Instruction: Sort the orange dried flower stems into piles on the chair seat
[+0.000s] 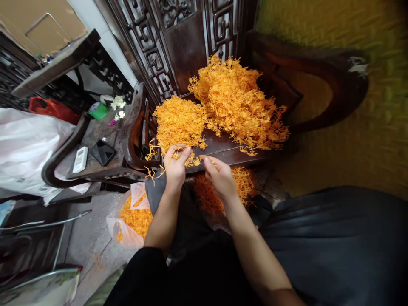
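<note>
My left hand [177, 163] is closed on an orange branching plastic sprig [156, 172], whose thin stems stick out to the left. Close beside it, my right hand [219, 174] is pinched, with a small orange tip [202, 157] showing at its fingers. Whether that tip belongs to the same sprig I cannot tell. Just beyond my left hand lies a heap of small orange pieces [180, 123] on the dark wooden seat [219, 146]. A larger pile of orange branching sprigs [237, 102] sits to its right.
Below the seat is a mass of thin orange stems [242, 185]. A plastic bag [137, 240] with orange pieces stands on the floor at left. The side table [105, 127] holds a black phone [103, 152] and a white remote [80, 159]. A curved armrest [344, 85] bounds the right.
</note>
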{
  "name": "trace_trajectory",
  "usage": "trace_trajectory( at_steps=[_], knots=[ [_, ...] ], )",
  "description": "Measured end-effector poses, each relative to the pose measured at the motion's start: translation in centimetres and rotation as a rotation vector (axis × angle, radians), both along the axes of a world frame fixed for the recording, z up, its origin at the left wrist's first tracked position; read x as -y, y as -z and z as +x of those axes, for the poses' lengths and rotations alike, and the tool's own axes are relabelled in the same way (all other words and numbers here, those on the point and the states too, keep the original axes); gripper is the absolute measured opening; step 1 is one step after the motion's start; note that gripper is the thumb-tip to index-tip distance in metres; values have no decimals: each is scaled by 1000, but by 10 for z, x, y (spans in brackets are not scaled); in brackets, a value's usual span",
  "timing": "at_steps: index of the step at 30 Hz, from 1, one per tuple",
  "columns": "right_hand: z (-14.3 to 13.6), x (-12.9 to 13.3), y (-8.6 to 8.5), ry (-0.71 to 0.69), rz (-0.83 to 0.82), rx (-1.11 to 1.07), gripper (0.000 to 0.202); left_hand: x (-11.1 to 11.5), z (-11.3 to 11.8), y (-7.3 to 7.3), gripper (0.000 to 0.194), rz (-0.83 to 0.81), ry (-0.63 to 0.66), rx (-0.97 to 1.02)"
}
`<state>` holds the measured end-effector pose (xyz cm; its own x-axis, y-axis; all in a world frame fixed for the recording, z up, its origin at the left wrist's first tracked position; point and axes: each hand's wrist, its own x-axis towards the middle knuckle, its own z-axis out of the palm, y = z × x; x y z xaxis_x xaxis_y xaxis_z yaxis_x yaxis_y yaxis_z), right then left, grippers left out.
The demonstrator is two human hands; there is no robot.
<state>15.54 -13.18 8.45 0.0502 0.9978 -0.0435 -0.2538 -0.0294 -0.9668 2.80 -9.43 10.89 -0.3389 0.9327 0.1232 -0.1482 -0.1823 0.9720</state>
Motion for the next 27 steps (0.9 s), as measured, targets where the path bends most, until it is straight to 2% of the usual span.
trace_trajectory(
  at_steps=[2,5,9,12,14,16,19,23,27],
  knots=[
    [0,1,-3,-9,23,95,32,3,1,0,29,2,21,-40],
    [2,6,-12,-96,119,153,30,7,3,-2,31,7,-26,-47],
    [2,18,-22,-236,156,-49,33,-1,-5,-5,36,20,-124,48],
    [6,30,-32,-389,190,-246,34,-14,-24,-4,39,37,-299,128],
    [10,35,-39,-442,272,-235,30,-21,-33,-3,39,48,-352,174],
    [11,34,-41,-420,289,-158,24,-22,-34,-2,39,41,-286,218],
    [8,24,-32,-314,160,-97,16,-16,-20,-1,40,-3,-131,305],
    [-1,10,-11,-212,-1,-11,30,-3,4,-2,39,-49,-72,382],
    [-9,4,-2,-198,-35,21,35,8,19,-2,37,-101,-13,403]
  ],
)
